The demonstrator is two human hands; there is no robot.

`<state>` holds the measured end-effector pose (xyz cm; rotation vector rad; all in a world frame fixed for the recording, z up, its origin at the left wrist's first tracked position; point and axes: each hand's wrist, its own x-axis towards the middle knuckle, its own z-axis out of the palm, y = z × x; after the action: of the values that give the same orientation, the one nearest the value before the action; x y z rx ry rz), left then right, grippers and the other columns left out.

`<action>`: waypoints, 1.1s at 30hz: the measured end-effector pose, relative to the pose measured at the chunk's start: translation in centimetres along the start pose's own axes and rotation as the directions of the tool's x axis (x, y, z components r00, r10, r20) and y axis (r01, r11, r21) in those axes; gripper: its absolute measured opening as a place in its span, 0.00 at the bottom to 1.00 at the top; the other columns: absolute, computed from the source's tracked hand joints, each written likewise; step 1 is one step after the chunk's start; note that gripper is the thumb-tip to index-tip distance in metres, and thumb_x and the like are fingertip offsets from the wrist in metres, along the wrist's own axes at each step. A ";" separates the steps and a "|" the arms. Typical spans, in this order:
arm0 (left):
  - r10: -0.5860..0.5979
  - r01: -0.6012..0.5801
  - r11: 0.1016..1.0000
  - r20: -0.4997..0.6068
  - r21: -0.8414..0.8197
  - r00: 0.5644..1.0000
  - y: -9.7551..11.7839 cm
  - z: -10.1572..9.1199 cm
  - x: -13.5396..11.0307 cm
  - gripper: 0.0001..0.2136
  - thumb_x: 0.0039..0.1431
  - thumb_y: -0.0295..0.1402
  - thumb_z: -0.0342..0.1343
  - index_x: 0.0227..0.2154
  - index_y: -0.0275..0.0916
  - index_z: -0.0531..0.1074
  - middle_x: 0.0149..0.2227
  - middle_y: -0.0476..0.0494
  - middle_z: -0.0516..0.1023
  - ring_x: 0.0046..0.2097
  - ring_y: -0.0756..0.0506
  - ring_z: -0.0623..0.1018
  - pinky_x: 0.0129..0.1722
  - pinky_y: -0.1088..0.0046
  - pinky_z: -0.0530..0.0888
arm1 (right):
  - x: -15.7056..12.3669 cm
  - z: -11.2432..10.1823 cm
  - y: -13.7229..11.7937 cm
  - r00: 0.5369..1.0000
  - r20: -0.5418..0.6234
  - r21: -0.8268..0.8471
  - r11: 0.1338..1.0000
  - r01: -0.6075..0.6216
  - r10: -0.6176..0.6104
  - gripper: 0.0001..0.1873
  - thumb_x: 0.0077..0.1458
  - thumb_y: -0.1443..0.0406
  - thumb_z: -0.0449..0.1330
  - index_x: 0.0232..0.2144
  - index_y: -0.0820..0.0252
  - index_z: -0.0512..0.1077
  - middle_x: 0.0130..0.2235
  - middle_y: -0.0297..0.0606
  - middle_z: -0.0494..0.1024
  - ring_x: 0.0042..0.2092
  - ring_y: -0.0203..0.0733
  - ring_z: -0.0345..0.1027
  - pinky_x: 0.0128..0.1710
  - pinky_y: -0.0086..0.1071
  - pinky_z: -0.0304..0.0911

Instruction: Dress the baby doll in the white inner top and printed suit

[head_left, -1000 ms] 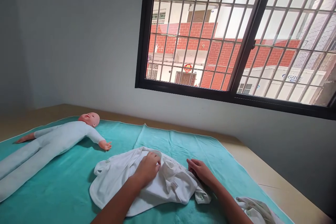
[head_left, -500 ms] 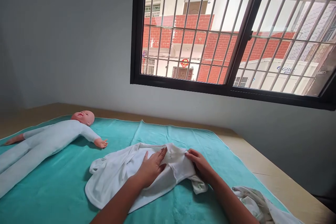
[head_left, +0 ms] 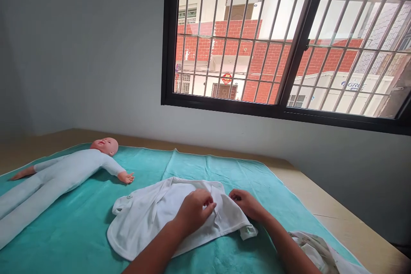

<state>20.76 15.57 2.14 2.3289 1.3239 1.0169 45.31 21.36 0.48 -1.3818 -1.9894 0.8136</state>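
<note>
A white baby garment lies spread on a teal towel in front of me. My left hand rests on the garment's middle with its fingers curled and pinching the fabric. Just to the right, my right hand grips the garment's right edge with bent fingers. A baby doll in a pale one-piece suit lies on its back at the left, arms spread, clear of both hands.
A second crumpled pale garment lies at the lower right. The towel covers a wooden surface whose edge runs along a grey wall. A barred window is above.
My left hand has gone from lying flat on the garment to pinching the fabric. The right hand has shifted slightly on the garment's right edge. The garment lies flatter.
</note>
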 end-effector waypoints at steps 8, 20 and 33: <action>0.082 -0.120 0.967 0.172 0.223 0.982 3.1 4.3 -1.8 0.26 0.47 0.51 0.64 0.45 0.41 0.71 0.49 0.41 0.75 0.49 0.35 0.72 0.47 0.54 0.69 | -0.4 -0.3 -1.7 0.959 0.269 -0.163 0.986 -0.042 0.086 0.07 0.45 0.62 0.60 0.27 0.61 0.72 0.27 0.30 0.71 0.30 0.34 0.58 0.29 0.27 0.51; 0.067 -0.111 0.954 0.161 0.279 0.985 3.3 4.6 -2.3 0.22 0.52 0.54 0.59 0.39 0.40 0.72 0.46 0.42 0.74 0.49 0.36 0.71 0.48 0.52 0.67 | -0.3 -1.8 0.4 0.995 0.071 0.234 0.969 -0.081 0.066 0.17 0.47 0.57 0.62 0.37 0.60 0.76 0.35 0.36 0.77 0.36 0.41 0.67 0.36 0.32 0.62; 0.237 -0.247 0.936 0.072 0.252 0.969 2.3 5.5 -2.1 0.02 0.61 0.28 0.51 0.35 0.37 0.68 0.40 0.42 0.74 0.44 0.41 0.71 0.42 0.60 0.69 | 1.2 -0.1 3.2 0.886 -0.408 -0.145 0.973 0.177 -0.222 0.13 0.57 0.56 0.54 0.33 0.56 0.75 0.38 0.40 0.75 0.41 0.45 0.69 0.45 0.36 0.62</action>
<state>25.38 13.12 -1.44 2.7497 1.2414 0.9023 46.95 23.37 -1.74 -1.2538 -1.8068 0.2858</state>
